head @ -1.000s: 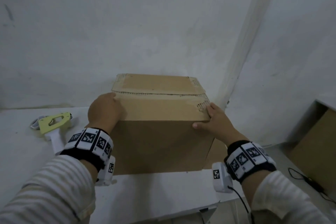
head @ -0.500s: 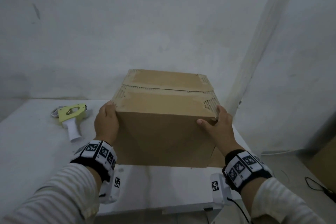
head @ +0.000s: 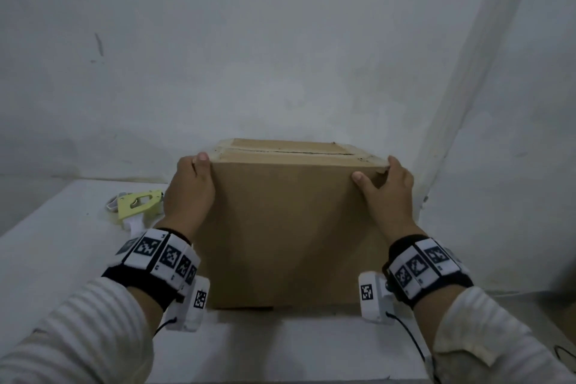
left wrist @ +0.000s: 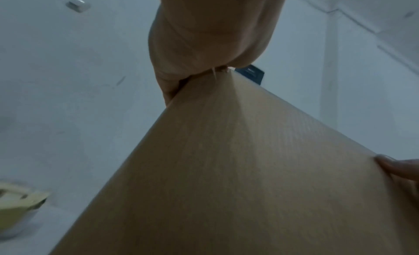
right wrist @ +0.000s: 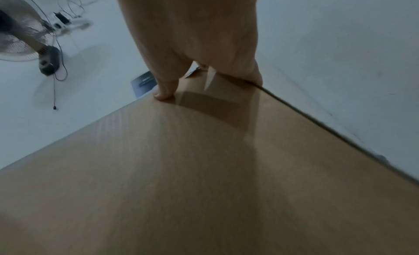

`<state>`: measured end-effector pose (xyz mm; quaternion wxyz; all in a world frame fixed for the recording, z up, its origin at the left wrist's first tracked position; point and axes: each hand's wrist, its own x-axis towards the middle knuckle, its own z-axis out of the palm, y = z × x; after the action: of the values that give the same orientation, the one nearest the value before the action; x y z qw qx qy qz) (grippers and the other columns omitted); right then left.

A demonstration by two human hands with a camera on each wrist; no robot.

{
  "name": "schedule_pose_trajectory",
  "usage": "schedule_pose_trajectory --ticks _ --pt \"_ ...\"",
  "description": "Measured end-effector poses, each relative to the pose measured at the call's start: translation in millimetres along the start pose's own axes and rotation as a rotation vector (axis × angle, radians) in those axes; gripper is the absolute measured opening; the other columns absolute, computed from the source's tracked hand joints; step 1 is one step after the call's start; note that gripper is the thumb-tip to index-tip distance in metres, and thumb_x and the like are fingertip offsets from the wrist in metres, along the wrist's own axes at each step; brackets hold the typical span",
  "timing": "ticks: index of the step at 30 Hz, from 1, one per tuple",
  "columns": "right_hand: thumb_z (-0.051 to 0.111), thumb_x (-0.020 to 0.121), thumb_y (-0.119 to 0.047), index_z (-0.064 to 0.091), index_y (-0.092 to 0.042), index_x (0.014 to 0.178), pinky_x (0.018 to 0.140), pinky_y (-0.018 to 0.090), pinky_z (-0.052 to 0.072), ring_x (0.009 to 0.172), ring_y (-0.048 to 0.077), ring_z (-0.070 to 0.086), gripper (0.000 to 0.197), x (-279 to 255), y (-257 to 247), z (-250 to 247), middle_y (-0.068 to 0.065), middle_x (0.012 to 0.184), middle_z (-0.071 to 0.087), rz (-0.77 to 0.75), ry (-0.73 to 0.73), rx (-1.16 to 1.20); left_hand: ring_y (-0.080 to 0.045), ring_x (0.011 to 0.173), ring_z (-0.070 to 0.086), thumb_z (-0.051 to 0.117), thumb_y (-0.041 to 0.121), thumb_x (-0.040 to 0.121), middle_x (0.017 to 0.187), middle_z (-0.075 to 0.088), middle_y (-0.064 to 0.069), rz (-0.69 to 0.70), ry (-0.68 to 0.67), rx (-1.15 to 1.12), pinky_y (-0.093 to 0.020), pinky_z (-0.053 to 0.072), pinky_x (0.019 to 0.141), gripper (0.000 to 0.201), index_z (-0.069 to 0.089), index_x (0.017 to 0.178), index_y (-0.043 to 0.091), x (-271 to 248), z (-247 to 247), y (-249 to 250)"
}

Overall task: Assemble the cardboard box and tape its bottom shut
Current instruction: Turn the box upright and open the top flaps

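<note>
Brown corrugated cardboard box (head: pixel 290 227) stands on white table (head: pixel 62 259), folded flaps up, seam across top. Left hand (head: pixel 190 193) grips box's upper left corner, fingers curled over edge; right hand (head: pixel 386 193) grips upper right corner likewise. Yellow-green tape dispenser (head: pixel 140 204) left of box, just beside left hand. Advice: keep flaps flush and pressed, seam closed, box square before reaching for dispenser.

Nothing really readable here tbh. The wristbands (head: pixel 162 256) carry black-and-white square marker codes plus tiny digits too small to make out, and a dark card (right wrist: pixel 144 83) has blurred lettering.
</note>
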<state>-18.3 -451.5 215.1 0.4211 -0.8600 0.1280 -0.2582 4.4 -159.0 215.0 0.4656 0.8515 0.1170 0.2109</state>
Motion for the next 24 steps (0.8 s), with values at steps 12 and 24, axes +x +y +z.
schedule_pose_trajectory --ticks 12,24 --pt "0.051 0.095 -0.035 -0.012 -0.009 0.15 0.12 0.045 0.001 0.146 0.032 -0.016 0.088 52 -6 13 0.014 0.156 -0.025 -0.117 -0.262 -0.369 -0.035 0.141 0.03 0.033 0.047 0.098 0.157 0.021 -0.015 0.033 -0.25 0.052 -0.047 0.027 0.114 0.072 -0.006 0.151 0.019 58 2 8" --pt "0.038 0.099 -0.037 -0.012 -0.028 0.15 0.102 0.041 0.036 0.122 0.038 0.045 0.072 11 43 21 0.025 0.142 0.032 0.15 -0.339 -0.282 -0.039 0.125 0.046 0.026 0.069 0.088 0.144 0.042 -0.015 -0.28 -0.413 0.028 -0.051 0.05 0.083 0.079 0.027 0.144 0.014 27 10 -36"
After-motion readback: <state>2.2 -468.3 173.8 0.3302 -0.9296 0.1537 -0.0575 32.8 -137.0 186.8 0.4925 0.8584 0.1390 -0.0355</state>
